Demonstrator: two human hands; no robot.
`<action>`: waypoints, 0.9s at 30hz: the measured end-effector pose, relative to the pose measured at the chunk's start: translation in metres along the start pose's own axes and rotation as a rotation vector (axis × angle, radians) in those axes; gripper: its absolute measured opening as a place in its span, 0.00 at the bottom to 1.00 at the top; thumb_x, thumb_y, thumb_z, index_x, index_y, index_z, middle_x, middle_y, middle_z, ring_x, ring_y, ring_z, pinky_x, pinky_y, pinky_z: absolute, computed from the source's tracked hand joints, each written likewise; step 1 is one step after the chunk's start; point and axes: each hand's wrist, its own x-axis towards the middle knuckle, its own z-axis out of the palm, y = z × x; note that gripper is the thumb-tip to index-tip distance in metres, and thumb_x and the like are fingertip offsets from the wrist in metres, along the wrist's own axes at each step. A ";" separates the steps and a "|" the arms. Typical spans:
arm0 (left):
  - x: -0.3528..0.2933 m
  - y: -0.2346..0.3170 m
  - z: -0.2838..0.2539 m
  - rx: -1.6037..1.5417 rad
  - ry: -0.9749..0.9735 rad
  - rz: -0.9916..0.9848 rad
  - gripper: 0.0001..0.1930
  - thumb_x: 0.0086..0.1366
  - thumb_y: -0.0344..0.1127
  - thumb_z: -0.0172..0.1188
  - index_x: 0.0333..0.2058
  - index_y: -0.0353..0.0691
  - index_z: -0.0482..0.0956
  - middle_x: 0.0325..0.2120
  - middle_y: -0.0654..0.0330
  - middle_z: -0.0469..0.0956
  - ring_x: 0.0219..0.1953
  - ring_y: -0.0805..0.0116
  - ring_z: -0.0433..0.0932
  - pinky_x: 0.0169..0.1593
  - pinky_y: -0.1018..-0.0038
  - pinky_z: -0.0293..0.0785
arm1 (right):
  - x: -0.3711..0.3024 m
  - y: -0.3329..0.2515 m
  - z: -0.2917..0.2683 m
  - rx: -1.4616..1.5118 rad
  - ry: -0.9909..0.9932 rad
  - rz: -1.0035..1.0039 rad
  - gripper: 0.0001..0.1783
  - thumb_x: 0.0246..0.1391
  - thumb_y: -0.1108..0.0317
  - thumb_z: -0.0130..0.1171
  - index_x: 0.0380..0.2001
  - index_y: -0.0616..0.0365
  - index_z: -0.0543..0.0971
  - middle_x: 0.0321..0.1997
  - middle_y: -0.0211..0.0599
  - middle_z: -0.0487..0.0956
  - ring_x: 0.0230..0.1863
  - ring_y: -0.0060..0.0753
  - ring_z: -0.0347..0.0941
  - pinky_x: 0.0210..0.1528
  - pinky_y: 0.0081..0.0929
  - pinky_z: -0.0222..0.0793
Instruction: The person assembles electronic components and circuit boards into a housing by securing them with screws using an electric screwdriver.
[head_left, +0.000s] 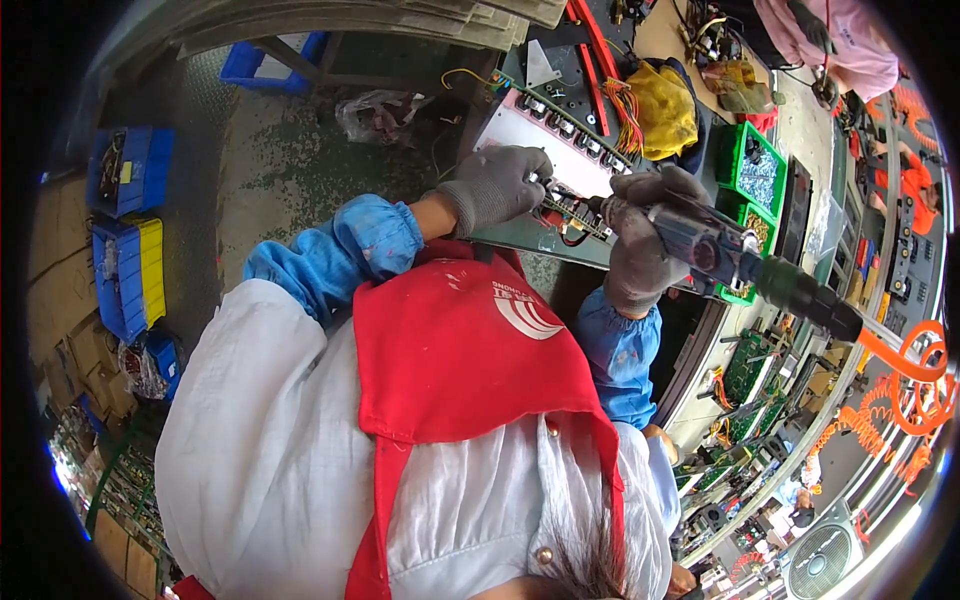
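Note:
My right hand, in a grey glove, is wrapped round a dark air screwdriver. Its nose points left toward my other hand, and an orange coiled hose trails from its back end. My left hand, also gloved in grey, is closed in a pinch at the near edge of a pale metal panel; what its fingertips hold is too small to make out. A row of black round components runs along that panel. Between my hands lies a circuit board with wires, partly covered by the right hand.
Right of the panel stand a green bin of silvery small parts and another with brass-coloured ones. A yellow cloth and red strips lie beyond. Blue bins are at far left. A person in pink is at the far right.

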 end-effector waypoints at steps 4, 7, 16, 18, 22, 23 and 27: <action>-0.004 0.008 -0.005 -0.061 -0.034 -0.037 0.19 0.55 0.39 0.58 0.47 0.42 0.76 0.26 0.54 0.78 0.30 0.62 0.78 0.37 0.65 0.73 | 0.005 -0.016 0.002 0.066 -0.010 -0.104 0.32 0.36 0.73 0.61 0.51 0.65 0.72 0.30 0.41 0.77 0.33 0.43 0.76 0.40 0.40 0.75; -0.007 0.010 -0.005 -0.043 -0.081 -0.056 0.20 0.58 0.39 0.58 0.49 0.41 0.75 0.28 0.55 0.79 0.32 0.65 0.78 0.39 0.67 0.73 | 0.009 -0.026 0.001 0.153 -0.099 -0.105 0.32 0.36 0.73 0.62 0.52 0.64 0.72 0.30 0.41 0.77 0.33 0.43 0.75 0.41 0.43 0.73; -0.019 -0.018 -0.011 -0.262 -0.034 0.097 0.15 0.61 0.39 0.56 0.42 0.37 0.76 0.33 0.54 0.79 0.33 0.67 0.80 0.39 0.70 0.76 | 0.016 -0.023 0.010 0.160 -0.087 -0.150 0.32 0.38 0.73 0.62 0.52 0.65 0.72 0.30 0.40 0.76 0.32 0.42 0.75 0.41 0.44 0.71; -0.030 -0.017 -0.026 -0.970 -0.269 -0.358 0.12 0.61 0.39 0.55 0.37 0.36 0.76 0.30 0.58 0.78 0.29 0.71 0.78 0.32 0.75 0.76 | 0.014 -0.015 0.016 0.145 -0.085 -0.141 0.32 0.37 0.73 0.63 0.52 0.65 0.72 0.30 0.40 0.77 0.32 0.42 0.75 0.41 0.43 0.72; -0.036 -0.020 -0.024 -0.926 -0.141 -0.379 0.11 0.62 0.39 0.55 0.36 0.37 0.75 0.26 0.63 0.75 0.25 0.78 0.75 0.24 0.82 0.72 | 0.011 0.001 0.027 0.115 -0.059 -0.106 0.31 0.36 0.73 0.63 0.50 0.64 0.72 0.30 0.41 0.77 0.33 0.42 0.77 0.41 0.40 0.75; -0.035 -0.023 -0.023 -0.864 -0.130 -0.379 0.11 0.63 0.40 0.54 0.36 0.37 0.74 0.25 0.64 0.74 0.24 0.79 0.74 0.23 0.82 0.71 | 0.010 0.004 0.029 0.104 -0.037 -0.087 0.31 0.36 0.73 0.63 0.50 0.64 0.73 0.30 0.40 0.77 0.33 0.42 0.77 0.41 0.40 0.76; -0.036 -0.017 -0.023 -0.798 -0.050 -0.340 0.09 0.64 0.38 0.52 0.30 0.39 0.74 0.19 0.68 0.68 0.18 0.80 0.68 0.22 0.80 0.66 | 0.012 0.009 0.032 0.089 -0.057 -0.050 0.31 0.35 0.76 0.60 0.50 0.62 0.73 0.30 0.39 0.77 0.33 0.41 0.77 0.40 0.38 0.76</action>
